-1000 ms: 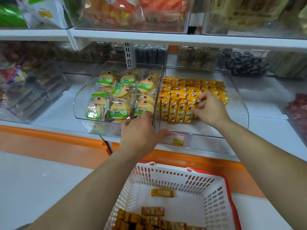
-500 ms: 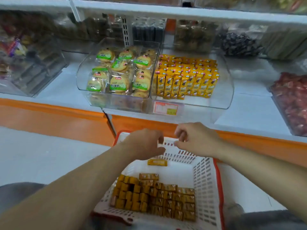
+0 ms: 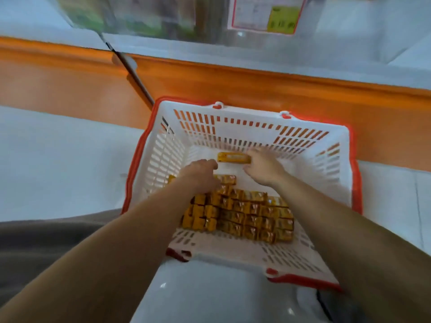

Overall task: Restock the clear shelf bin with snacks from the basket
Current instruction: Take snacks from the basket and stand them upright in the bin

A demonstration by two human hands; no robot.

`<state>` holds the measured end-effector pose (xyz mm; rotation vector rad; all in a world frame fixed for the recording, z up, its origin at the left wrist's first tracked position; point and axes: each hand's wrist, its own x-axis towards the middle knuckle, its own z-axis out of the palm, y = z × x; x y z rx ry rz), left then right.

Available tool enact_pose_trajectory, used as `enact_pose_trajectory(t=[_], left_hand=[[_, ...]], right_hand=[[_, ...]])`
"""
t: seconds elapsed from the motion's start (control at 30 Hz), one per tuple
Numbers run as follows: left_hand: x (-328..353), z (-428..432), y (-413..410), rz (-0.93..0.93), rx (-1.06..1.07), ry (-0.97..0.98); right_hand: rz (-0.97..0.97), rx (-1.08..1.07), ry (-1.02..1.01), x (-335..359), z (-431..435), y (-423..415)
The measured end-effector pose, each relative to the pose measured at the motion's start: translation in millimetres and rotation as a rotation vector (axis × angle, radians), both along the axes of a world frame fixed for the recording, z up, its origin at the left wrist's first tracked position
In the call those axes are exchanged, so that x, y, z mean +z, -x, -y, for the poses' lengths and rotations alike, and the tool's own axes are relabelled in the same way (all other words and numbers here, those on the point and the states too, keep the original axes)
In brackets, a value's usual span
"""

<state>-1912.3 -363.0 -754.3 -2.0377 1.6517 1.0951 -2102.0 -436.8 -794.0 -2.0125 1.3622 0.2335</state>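
Note:
The white basket [image 3: 245, 132] with a red rim sits on the floor below the shelf. Several yellow-gold snack packs [image 3: 247, 214] lie stacked in its near half, and one lone pack [image 3: 233, 157] lies by the far wall. Both hands are inside the basket. My left hand [image 3: 201, 176] hovers over the far end of the stack with fingers curled downward; its grip is hidden. My right hand [image 3: 263, 169] reaches forward, fingertips at the right end of the lone pack. Only the blurred lower front of the clear shelf bin [image 3: 321, 26] shows at the top.
A price label [image 3: 263, 15] hangs on the bin's front. An orange shelf base [image 3: 233, 87] runs behind the basket. A neighbouring clear bin [image 3: 130, 19] with green-labelled packs is top left. Pale floor lies to the left; dark trousers [image 3: 46, 241] show lower left.
Both hands left the shelf bin and dropped into the basket. The view tilted down, so the bins slid almost out of the top of the frame.

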Motion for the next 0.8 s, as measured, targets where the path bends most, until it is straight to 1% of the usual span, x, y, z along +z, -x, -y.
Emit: enact_pose_trajectory(t=[0.07, 0.13, 0.2, 0.27, 0.3, 0.33, 0.4, 0.47, 0.5, 0.63, 0.73, 0.8], left_hand=[[-20.4, 5.0, -4.2, -0.034, -0.001, -0.014], [-36.9, 9.6, -8.0, -0.073, -0.024, -0.055], [-51.2, 11.1, -12.5, -0.146, -0.013, -0.113], [-63.8, 11.6, -15.7, -0.233, 0.027, -0.151], [-68.6, 11.4, -16.6, -0.257, 0.033, -0.158], [-72.4, 11.6, -16.8, -0.257, 0.019, -0.161], [-77.6, 11.8, -16.5, -0.23, -0.035, -0.181], [-81.6, 12.3, -16.2, -0.203, -0.078, -0.188], [-83.4, 12.6, -15.8, -0.197, -0.085, -0.177], [-87.3, 11.5, -12.8, -0.204, -0.097, -0.099], [-91.3, 11.5, -12.7, -0.223, -0.081, -0.1], [-92.0, 13.0, -10.8, -0.212, -0.041, -0.099]], right_hand=[[0.014, -0.005, 0.034, -22.8, -2.6, -0.1], [0.0, 0.011, 0.026, -39.3, -2.9, 1.3], [-0.058, 0.038, 0.034, -50.0, -5.5, 2.2], [-0.125, 0.081, 0.09, -55.4, -8.0, 1.4], [-0.144, 0.092, 0.077, -57.9, -9.5, 0.2], [-0.135, 0.074, 0.032, -59.8, -10.9, -1.0], [-0.049, -0.019, -0.077, -62.6, -13.7, -4.2], [0.028, -0.099, -0.136, -64.0, -14.6, -5.4], [0.036, -0.108, -0.166, -63.0, -14.4, -4.8], [0.005, -0.071, -0.251, -55.8, -10.4, 4.2], [-0.016, -0.153, -0.313, -44.6, -6.3, 19.4], [-0.037, -0.163, -0.353, -36.7, -10.0, 28.1]])
